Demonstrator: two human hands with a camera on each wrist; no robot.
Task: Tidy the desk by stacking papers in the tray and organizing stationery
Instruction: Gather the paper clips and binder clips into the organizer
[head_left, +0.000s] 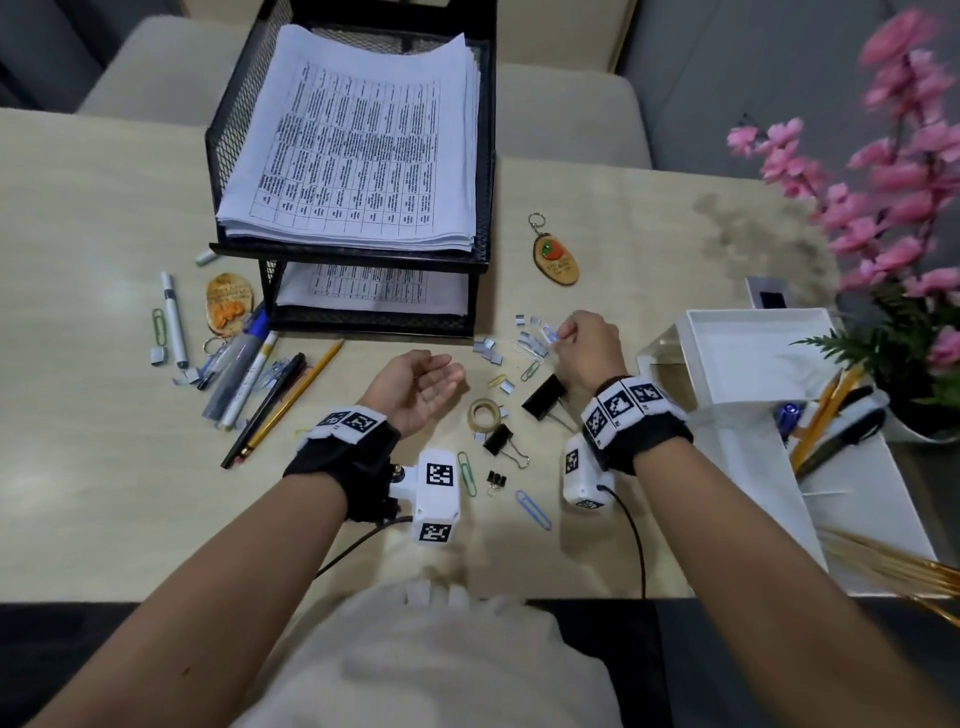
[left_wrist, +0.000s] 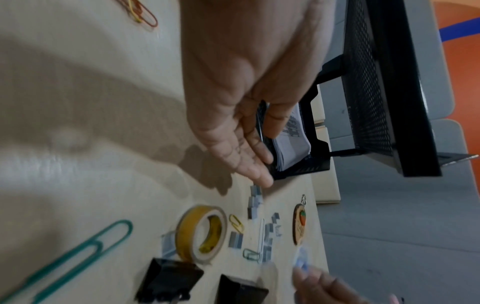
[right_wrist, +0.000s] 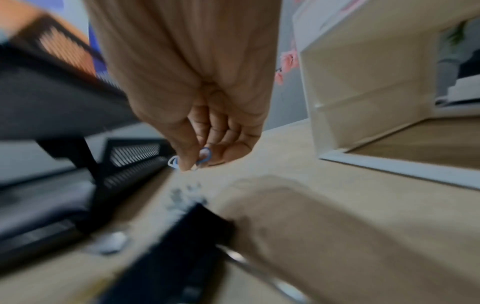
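Observation:
A black mesh two-tier tray (head_left: 223, 156) holds stacked printed papers (head_left: 358, 145) on both levels. My right hand (head_left: 587, 345) hovers above a scatter of staple strips (head_left: 488, 349) and pinches a blue paper clip (right_wrist: 205, 155) between thumb and fingers. My left hand (head_left: 421, 382) lies palm up with relaxed fingers near the tape roll (head_left: 484, 413), holding nothing. Pens and pencils (head_left: 260, 374) lie in a heap left of the tray's front. Binder clips (head_left: 543, 396) and loose paper clips (head_left: 532, 509) lie between my wrists.
A white organizer box (head_left: 727, 358) with pens and pencils (head_left: 831, 421) in its lower section stands at the right. Pink flowers (head_left: 893, 171) rise behind it. Two wooden keychains (head_left: 555, 257) lie near the tray, and a white marker (head_left: 174, 317) lies at far left.

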